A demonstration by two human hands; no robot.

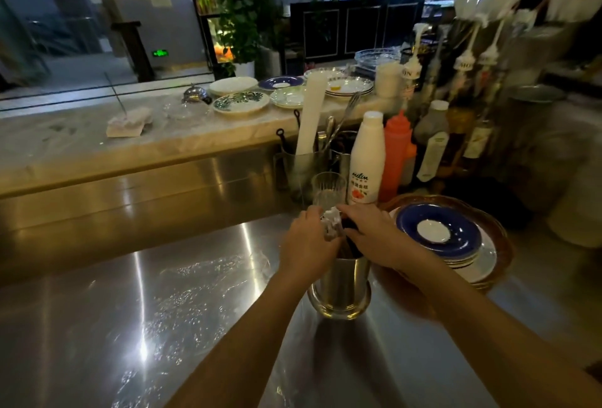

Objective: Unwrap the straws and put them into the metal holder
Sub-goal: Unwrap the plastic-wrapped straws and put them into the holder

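A shiny metal holder stands on the steel counter, with dark straws sticking out of its top. Both hands meet right above its mouth. My left hand is closed around crumpled white wrapper paper at the straw tops. My right hand reaches in from the right, fingers pinching the same bundle of paper and straws. The straw tips are mostly hidden by my fingers.
Clear plastic film lies on the counter to the left of the holder. A stack of plates with a blue saucer sits close on the right. Behind stand a ribbed glass, a white bottle, an orange squeeze bottle and utensil cups.
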